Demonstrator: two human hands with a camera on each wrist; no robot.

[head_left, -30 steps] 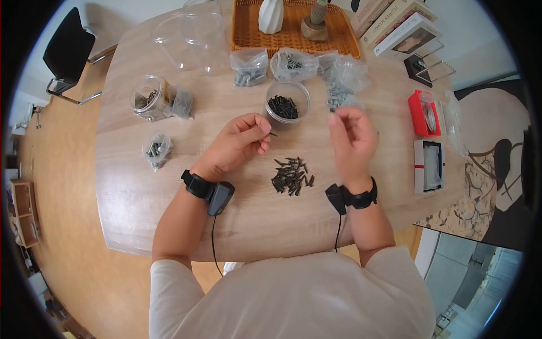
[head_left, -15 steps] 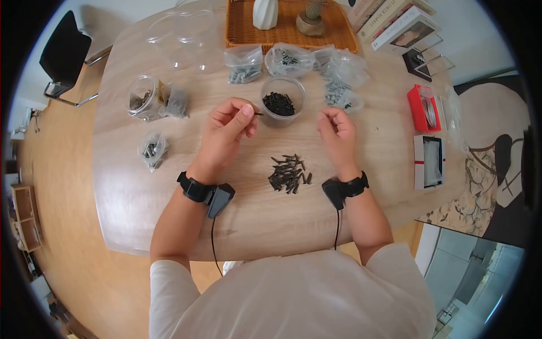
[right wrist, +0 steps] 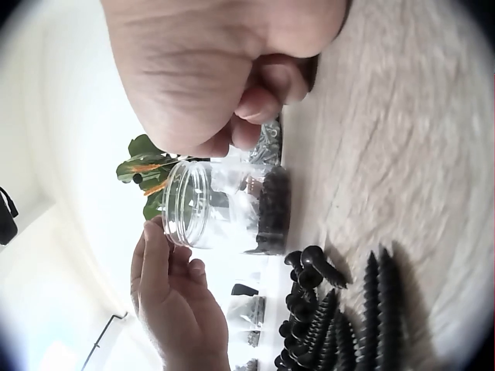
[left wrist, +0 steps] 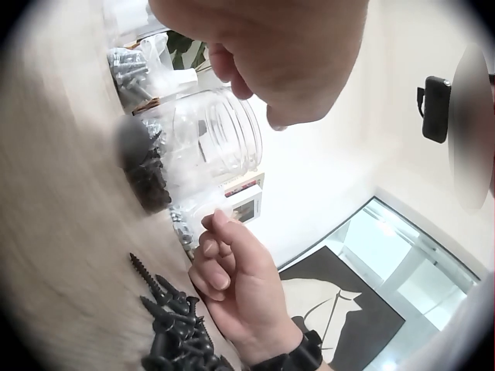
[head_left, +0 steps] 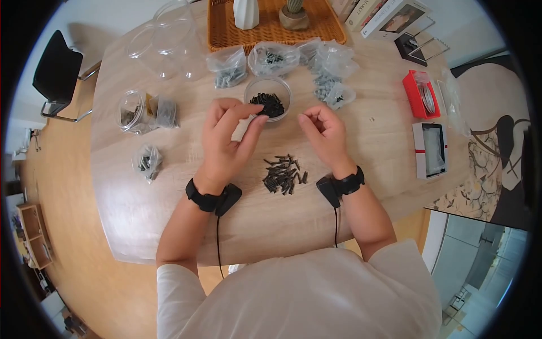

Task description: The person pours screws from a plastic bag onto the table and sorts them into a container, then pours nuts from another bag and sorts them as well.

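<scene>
My left hand is at the near left rim of a clear round jar, thumb and forefinger apart, with no screw showing between them. Black screws cover the jar's bottom. To the right of the jar, my right hand has its fingers curled and its thumb against the forefinger. A small dark tip, looking like a black screw, shows at its fingertips in the right wrist view. Between the wrists lies a loose pile of black screws on the wooden table.
Behind the jar lie plastic bags of hardware, then a wicker tray with a vase and a cactus. An open jar and a small bag are at left. A red box and white box stand at right.
My left hand has moved to the jar's rim and parted its thumb and forefinger; the screw it pinched no longer shows. My right hand has come left and nearer the jar.
</scene>
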